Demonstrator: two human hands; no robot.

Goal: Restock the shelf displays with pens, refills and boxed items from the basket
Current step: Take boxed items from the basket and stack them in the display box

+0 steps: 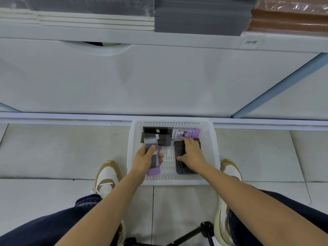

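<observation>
Shelf label (250, 42): characters too blurred to read.
Grey stack (195, 15), brown wrapped stack (287, 16): tops cut off by the upper edge.
Drawer cut-out (99, 44): something dark and pale behind it, unidentifiable.
Purple pack (186, 133), in basket (170, 181): barcode and print too small to read; lower edge under fingertips of right hand (192, 153).
Dark packs (179, 148): largely covered by that hand, count unclear.
Purple-ended pack (154, 170): middle hidden in the grip of left hand (145, 160), contents indistinct.
Tripod (204, 228): cut off by the lower edge.

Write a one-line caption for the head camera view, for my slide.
Left hand grips a purple-ended pack over the white basket; right hand reaches the purple cartoon-printed box inside.
</observation>
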